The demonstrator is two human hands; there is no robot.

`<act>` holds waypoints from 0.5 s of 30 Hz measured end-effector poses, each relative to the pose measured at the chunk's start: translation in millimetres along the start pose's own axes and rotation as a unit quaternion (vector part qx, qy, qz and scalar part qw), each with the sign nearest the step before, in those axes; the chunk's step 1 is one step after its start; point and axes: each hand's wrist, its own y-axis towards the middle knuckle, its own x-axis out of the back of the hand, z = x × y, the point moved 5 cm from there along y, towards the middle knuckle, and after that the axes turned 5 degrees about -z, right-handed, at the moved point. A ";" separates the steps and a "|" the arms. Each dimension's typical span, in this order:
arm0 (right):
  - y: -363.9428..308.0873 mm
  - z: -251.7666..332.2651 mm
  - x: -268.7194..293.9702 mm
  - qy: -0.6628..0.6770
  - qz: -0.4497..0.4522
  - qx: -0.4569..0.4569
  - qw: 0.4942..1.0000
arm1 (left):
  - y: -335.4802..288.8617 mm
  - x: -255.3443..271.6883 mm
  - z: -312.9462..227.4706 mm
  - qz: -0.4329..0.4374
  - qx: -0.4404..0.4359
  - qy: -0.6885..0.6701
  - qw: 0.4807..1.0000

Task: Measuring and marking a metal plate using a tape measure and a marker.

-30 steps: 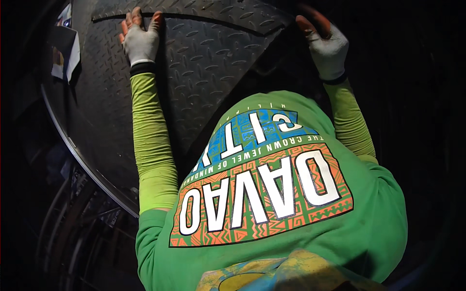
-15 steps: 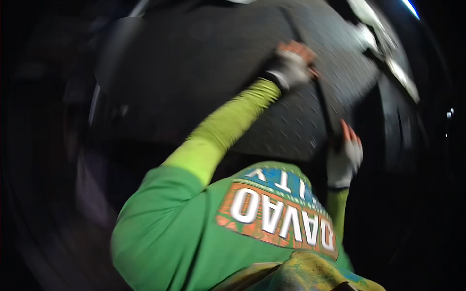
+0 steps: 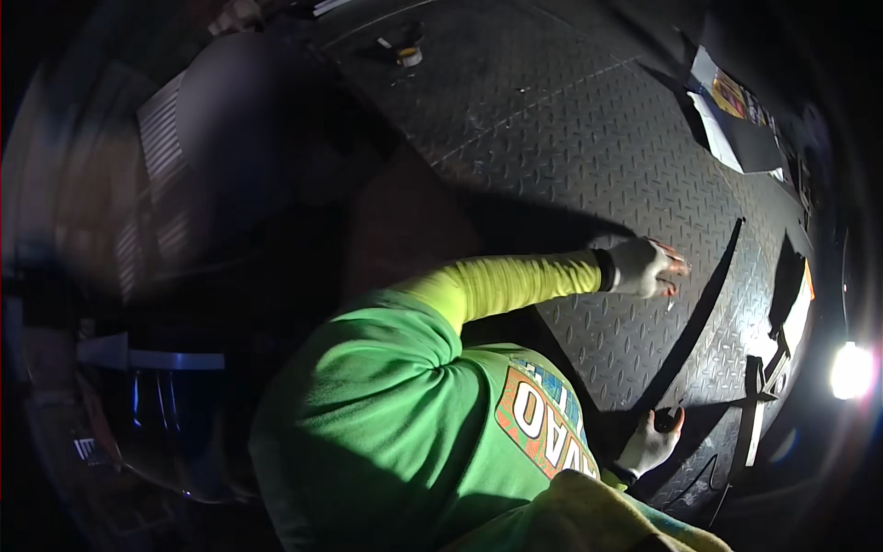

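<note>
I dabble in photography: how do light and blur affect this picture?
In the head view, a bright light flares at right; dark shadows cross the patterned metal plate; the far left is dim and smeared; left hand and right hand show clearly.

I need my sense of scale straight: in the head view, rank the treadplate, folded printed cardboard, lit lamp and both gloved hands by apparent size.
1. Treadplate
2. Folded printed cardboard
3. Left gloved hand and right gloved hand: too alike to rank
4. Lit lamp, its edge blurred by glare
</note>
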 end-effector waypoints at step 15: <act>-54.3 88.6 -32.5 0.061 0.000 -0.067 0.996 | -98.3 204.9 86.7 -0.088 0.124 0.002 0.988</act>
